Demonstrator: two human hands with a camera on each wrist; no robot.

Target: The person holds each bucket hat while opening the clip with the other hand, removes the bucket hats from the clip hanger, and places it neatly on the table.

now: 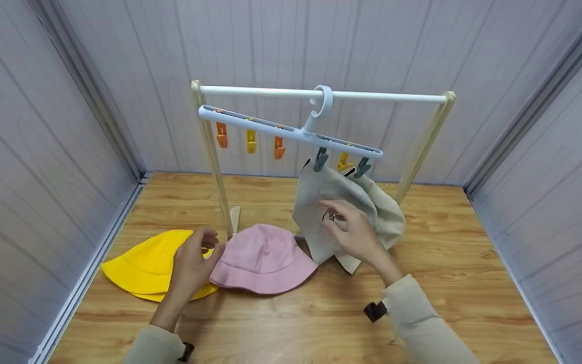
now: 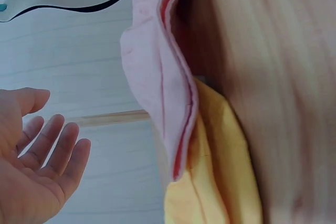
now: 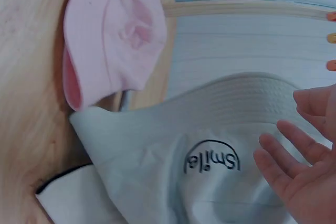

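A cream bucket hat with black "Smile" lettering hangs by its brim from a dark green clip on the white hanger. Behind it, a second cream hat hangs from clips at the hanger's lower right end. My right hand is in front of the lettered hat, fingers loosely bent and holding nothing. Over the yellow hat, near the pink hat, my left hand is raised with relaxed fingers. In the left wrist view its palm is bare.
The hanger hooks over the white rail of a wooden-legged rack and tilts down to the right. Orange clips and a yellow clip hang on its left half. Pale panel walls surround the wood-grain floor.
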